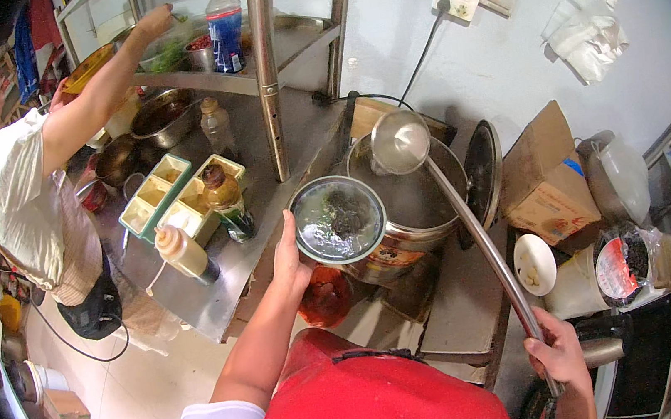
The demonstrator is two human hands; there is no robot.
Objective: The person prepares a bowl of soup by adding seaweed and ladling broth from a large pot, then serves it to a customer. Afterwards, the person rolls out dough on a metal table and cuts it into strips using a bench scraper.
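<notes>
My left hand (291, 264) holds a bowl (337, 225) by its near left side, with the thumb along the rim. Clear liquid fills it, with a dark clump, possibly seaweed, and chopped green bits inside. In my right hand (557, 349) is the end of a long metal handle, which belongs to a ladle (401, 143). The ladle's cup hangs over the far side of a large metal pot (443, 193), and liquid seems to lie in it. The bowl is in front of the pot and hides part of its near left rim.
Left of the bowl is a metal table (261, 218) with squeeze bottles (181, 253) and seasoning boxes (155, 197). A co-worker (27, 203) reaches towards the shelf (200, 78). A pot lid (485, 172), a cardboard box (550, 195) and a white bowl (534, 263) are on the right.
</notes>
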